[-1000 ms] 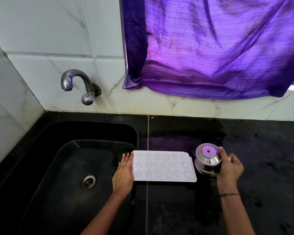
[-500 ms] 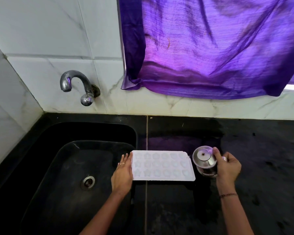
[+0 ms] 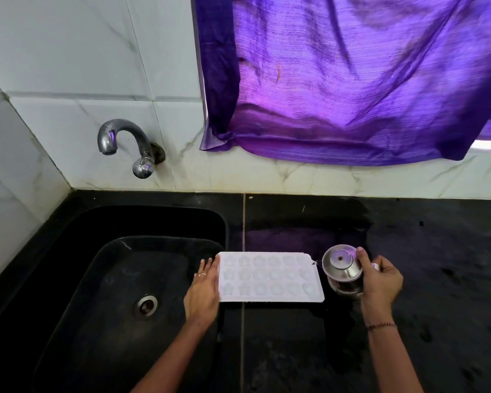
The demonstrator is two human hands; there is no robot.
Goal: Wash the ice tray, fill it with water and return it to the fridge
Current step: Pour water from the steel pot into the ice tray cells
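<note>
A white ice tray (image 3: 270, 277) with star- and heart-shaped cells lies flat on the black counter, beside the sink's right rim. My left hand (image 3: 203, 290) rests against the tray's left edge with straight fingers. My right hand (image 3: 380, 280) grips a small glass jug with a steel lid (image 3: 341, 268). The jug is tilted left, and its spout sits at the tray's upper right corner.
A black sink (image 3: 68, 279) with a steel drain (image 3: 146, 304) fills the left. A steel tap (image 3: 125, 143) juts from the white tiled wall above it. A purple curtain (image 3: 352, 80) hangs at the back right. Black counter (image 3: 437, 251) stretches right of the jug.
My right hand has tipped the jug leftward toward the tray, bringing its spout to the tray's corner. My left hand and the tray have stayed put.
</note>
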